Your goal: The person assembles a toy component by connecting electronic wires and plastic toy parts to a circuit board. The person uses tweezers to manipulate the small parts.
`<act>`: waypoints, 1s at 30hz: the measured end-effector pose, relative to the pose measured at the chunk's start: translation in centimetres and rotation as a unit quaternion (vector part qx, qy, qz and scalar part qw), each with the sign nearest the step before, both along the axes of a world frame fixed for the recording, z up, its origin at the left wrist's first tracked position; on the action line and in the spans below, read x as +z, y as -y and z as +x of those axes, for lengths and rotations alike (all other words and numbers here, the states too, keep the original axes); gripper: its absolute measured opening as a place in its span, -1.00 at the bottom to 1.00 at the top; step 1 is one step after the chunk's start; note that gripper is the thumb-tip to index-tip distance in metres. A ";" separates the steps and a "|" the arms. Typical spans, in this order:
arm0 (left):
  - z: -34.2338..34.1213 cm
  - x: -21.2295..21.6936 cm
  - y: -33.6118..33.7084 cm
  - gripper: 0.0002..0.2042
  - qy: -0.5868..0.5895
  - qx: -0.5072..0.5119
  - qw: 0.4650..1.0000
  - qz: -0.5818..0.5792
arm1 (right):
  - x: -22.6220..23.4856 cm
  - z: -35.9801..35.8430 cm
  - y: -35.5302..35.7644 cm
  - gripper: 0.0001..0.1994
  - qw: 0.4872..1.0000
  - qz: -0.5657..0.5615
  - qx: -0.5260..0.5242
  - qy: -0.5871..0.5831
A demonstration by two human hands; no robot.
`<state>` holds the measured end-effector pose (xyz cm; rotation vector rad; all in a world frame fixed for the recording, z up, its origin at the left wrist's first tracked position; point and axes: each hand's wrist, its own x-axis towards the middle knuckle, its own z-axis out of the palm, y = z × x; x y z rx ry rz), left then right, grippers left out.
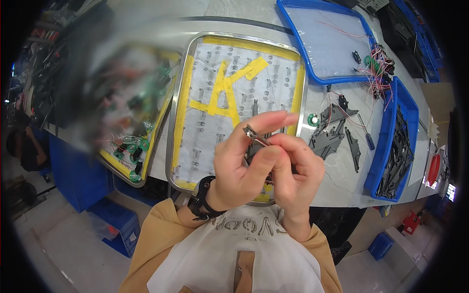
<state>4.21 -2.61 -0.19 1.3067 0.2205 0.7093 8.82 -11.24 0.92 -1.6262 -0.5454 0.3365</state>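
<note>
Head view: my 2 hands meet in the middle of the frame, raised above the bench. My left hand (pixel 239 166) has its fingers (pixel 264 124) stretched long and nearly straight toward the upper right, with the thumb folded across the front; fingertips and thumb close on the small metal part (pixel 255 136), a short grey piece with a darker clip-like end pointing to the upper left. My right hand (pixel 298 168) is curled tight, its fingertips pinching the other end of the same part, so both hands grip it together just above centre. A black wristband (pixel 201 200) sits on my left wrist at lower centre.

Behind my hands lies a steel tray (pixel 181 88) with yellow tape along its rim and more yellow tape crossed over a sheet holding rows of small metal pieces. Left of it a second tray (pixel 128 168) carries green round parts with wires, though most of it is blurred. In the upper right a blue tray (pixel 293 34) holds a clear sheet and a bundle of red and white wires. At the right edge another blue tray (pixel 386 141) is packed with dark flat plastic pieces, and more of those dark pieces (pixel 328 139) lie loose on the bench between the trays, beside a small blue-handled screwdriver (pixel 366 136)
</note>
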 end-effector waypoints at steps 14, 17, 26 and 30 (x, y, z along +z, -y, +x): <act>-0.2 -0.7 -1.1 -0.88 -0.183 0.073 0.970 0.145 | -3.2 0.0 -1.6 -0.87 0.974 -0.043 -0.092 0.204; 0.0 -1.1 -0.8 -0.85 -0.141 0.064 0.986 0.064 | -2.9 0.0 -1.7 -0.87 0.966 -0.055 -0.086 0.239; -0.7 -0.1 -0.9 -0.79 -0.088 -0.034 0.990 -0.103 | -1.3 0.2 -1.1 -0.88 0.978 -0.041 -0.069 0.195; -0.8 -0.4 -0.5 -0.80 -0.070 -0.016 0.997 0.018 | 0.2 0.6 0.2 -0.94 1.000 -0.021 -0.008 0.006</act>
